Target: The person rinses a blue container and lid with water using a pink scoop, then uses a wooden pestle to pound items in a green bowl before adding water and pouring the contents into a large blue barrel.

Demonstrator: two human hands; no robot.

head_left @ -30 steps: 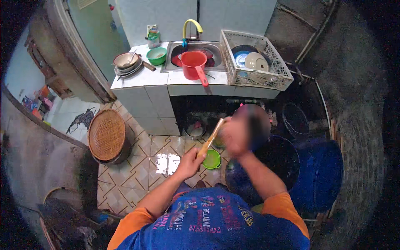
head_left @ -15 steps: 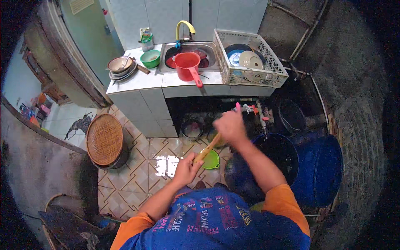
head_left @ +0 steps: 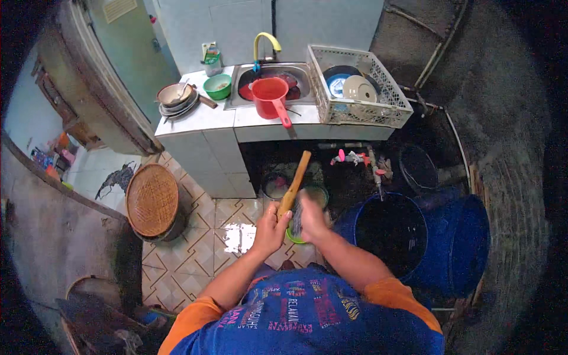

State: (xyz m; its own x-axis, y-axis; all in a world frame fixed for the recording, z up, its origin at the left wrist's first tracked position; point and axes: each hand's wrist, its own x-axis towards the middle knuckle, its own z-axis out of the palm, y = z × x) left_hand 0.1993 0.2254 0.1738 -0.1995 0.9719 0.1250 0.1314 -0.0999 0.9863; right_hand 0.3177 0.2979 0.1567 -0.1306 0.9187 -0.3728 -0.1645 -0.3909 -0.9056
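Tiled wash area, seen from above: a white-tiled worktop with a rectangular steel sink stands against a pale tiled wall. A red plastic dipper lies at the sink's front edge, its handle reaching the worktop's front edge; a white perforated plastic crate occupies the right end.

Left hand: fingers wrapped closely around the lower end of a long tan wooden stick, which slants upward before the dark opening beneath the worktop's front edge. Right hand: motion-blurred, just beside the stick's lower part; how far its fingers are open, and whether they hold the adjacent grey streaked patch, cannot be told. Below the hands, a lime-green round bowl is partly hidden.
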